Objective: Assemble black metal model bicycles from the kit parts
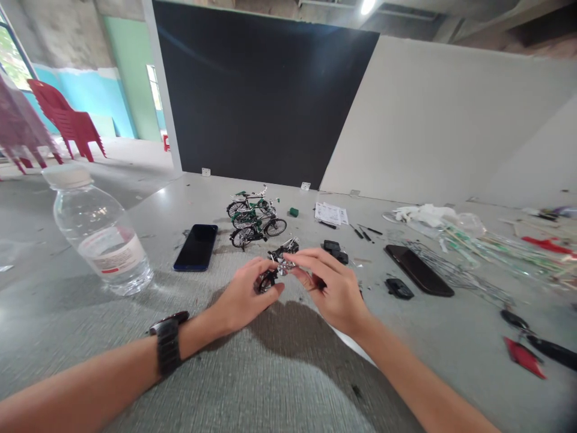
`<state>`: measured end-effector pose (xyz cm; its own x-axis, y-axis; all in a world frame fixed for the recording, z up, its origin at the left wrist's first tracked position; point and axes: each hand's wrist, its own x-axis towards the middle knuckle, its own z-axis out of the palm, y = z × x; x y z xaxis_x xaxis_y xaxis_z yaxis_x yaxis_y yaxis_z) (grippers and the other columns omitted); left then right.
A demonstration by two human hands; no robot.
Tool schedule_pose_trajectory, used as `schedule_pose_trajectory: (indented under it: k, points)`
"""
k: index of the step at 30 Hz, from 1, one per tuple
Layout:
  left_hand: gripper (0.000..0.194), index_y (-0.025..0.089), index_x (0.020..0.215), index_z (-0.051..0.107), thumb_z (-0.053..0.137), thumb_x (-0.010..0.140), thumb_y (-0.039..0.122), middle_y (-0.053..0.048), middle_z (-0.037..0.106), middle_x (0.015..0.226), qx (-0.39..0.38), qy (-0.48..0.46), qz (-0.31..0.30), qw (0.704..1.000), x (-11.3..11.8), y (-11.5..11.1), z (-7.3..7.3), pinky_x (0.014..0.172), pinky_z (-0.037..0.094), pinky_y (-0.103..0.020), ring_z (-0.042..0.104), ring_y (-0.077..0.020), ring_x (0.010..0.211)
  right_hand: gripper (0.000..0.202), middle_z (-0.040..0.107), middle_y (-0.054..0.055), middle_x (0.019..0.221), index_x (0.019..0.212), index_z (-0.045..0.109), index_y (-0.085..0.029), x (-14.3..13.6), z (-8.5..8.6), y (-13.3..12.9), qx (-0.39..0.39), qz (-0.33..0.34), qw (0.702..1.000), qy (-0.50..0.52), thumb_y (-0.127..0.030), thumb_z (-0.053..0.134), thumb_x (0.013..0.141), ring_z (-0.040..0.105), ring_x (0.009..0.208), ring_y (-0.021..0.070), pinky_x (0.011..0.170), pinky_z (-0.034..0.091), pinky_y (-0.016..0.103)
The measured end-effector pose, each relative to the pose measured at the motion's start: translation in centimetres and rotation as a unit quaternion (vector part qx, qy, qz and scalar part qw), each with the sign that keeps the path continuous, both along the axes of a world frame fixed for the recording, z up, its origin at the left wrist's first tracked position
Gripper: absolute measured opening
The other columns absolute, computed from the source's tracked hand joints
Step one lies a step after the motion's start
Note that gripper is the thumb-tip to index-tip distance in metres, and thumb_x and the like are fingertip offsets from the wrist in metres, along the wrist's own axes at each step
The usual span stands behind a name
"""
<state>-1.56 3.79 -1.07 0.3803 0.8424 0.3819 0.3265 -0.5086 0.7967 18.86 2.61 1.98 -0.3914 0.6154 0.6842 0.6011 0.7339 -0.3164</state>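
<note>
My left hand (249, 293) is closed around one end of a small black-and-silver model bicycle (267, 281) just above the table. My right hand (331, 287) pinches a shiny silver part (286, 264) against the same model; whether that part is fixed to it I cannot tell. Fingers cover much of the bicycle. Behind my hands stand several finished-looking miniature bicycles (258, 227), black and green, in a close group. A small green block (294, 211) lies to their right.
A water bottle (103, 234) and a phone (196, 247) are at left. Rightward lie screwdrivers (360, 233), printed sheets (331, 213), black plastic pieces (334, 251), a brown case (418, 270), wire parts with plastic bags (478, 240), and keys (516, 319). A black panel (265, 90) rises behind.
</note>
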Motion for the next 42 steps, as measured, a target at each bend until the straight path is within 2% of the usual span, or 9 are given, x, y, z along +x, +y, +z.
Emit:
schedule_pose_trajectory:
  k: [2,5,9,12,16,21,27,34,42]
  points:
    - [0.014,0.017,0.100,0.065,0.057,0.092,0.025,-0.006,0.066,0.095,-0.038,-0.041,-0.004,0.998,0.0,0.2,-0.2,0.080,0.045,-0.035,0.059,-0.0211,0.087,0.026,0.069,0.007,0.115,0.124,0.067,-0.025,0.4,0.1,0.2,0.012,-0.049,0.999,0.021,-0.022,0.054,0.102,0.051,0.056,0.0082,0.058,0.050,0.026]
    - [0.020,0.017,0.104,0.066,0.053,0.094,0.028,-0.007,0.068,0.098,-0.107,-0.121,-0.018,0.987,0.0,0.4,-0.3,0.085,0.046,-0.036,0.061,-0.0219,0.092,0.026,0.070,0.008,0.115,0.124,0.067,-0.023,1.2,0.2,0.8,-0.003,-0.111,0.992,0.052,-0.027,0.053,0.102,0.039,0.049,0.0078,0.054,0.045,0.028]
    - [0.022,0.015,0.099,0.067,0.052,0.091,0.028,-0.006,0.065,0.090,-0.171,-0.210,-0.052,0.961,-0.2,0.4,0.0,0.082,0.048,-0.034,0.060,-0.0191,0.084,0.036,0.073,0.010,0.109,0.130,0.065,-0.018,1.8,0.2,1.4,-0.102,-0.118,0.987,0.037,-0.037,0.054,0.101,0.036,0.047,0.0083,0.049,0.039,0.029]
    - [0.022,0.014,0.098,0.068,0.053,0.087,0.027,-0.005,0.064,0.085,-0.203,-0.246,-0.071,0.945,-0.3,0.4,0.3,0.076,0.050,-0.032,0.060,-0.0180,0.080,0.040,0.073,0.010,0.111,0.133,0.065,-0.019,1.9,0.2,1.5,-0.126,-0.119,0.984,0.041,-0.041,0.052,0.101,0.037,0.046,0.0085,0.048,0.038,0.030]
    - [0.023,0.013,0.098,0.069,0.056,0.086,0.027,-0.007,0.065,0.088,-0.215,-0.258,-0.107,0.936,-0.5,0.4,0.2,0.070,0.053,-0.030,0.062,-0.0187,0.082,0.036,0.068,0.011,0.126,0.133,0.064,-0.024,2.0,0.4,1.5,-0.110,-0.115,0.986,0.048,-0.038,0.052,0.102,0.040,0.050,0.0078,0.053,0.043,0.030]
    - [0.027,0.014,0.104,0.071,0.059,0.088,0.032,-0.011,0.069,0.112,-0.242,-0.284,-0.108,0.921,-0.6,0.5,0.0,0.076,0.057,-0.032,0.065,-0.0193,0.089,0.031,0.068,0.008,0.112,0.128,0.068,-0.025,2.2,0.4,1.5,-0.113,-0.085,0.989,0.053,-0.032,0.055,0.101,0.041,0.053,0.0083,0.054,0.042,0.028]
    - [0.019,0.015,0.102,0.063,0.064,0.086,0.025,-0.004,0.063,0.087,-0.245,-0.325,-0.128,0.904,-0.5,0.6,0.0,0.073,0.059,-0.033,0.064,-0.0189,0.084,0.025,0.061,0.004,0.096,0.120,0.073,-0.027,2.2,0.8,1.3,-0.086,-0.056,0.995,0.019,-0.030,0.058,0.100,0.041,0.057,0.0097,0.057,0.042,0.028]
    - [0.014,0.016,0.093,0.057,0.067,0.087,0.024,-0.005,0.066,0.089,-0.253,-0.318,-0.143,0.903,-0.6,0.4,0.0,0.078,0.056,-0.032,0.067,-0.0184,0.085,0.020,0.068,0.006,0.110,0.113,0.074,-0.025,2.0,1.4,0.8,-0.065,-0.040,0.997,-0.003,-0.026,0.059,0.100,0.047,0.058,0.0090,0.055,0.042,0.027]
    - [0.018,0.016,0.093,0.064,0.072,0.085,0.029,-0.006,0.064,0.096,-0.228,-0.337,-0.129,0.904,-0.5,0.7,-0.3,0.085,0.057,-0.037,0.060,-0.0193,0.090,0.020,0.071,0.004,0.106,0.110,0.074,-0.024,2.1,2.0,0.6,-0.074,-0.025,0.996,-0.033,-0.025,0.055,0.102,0.047,0.056,0.0085,0.056,0.042,0.028]
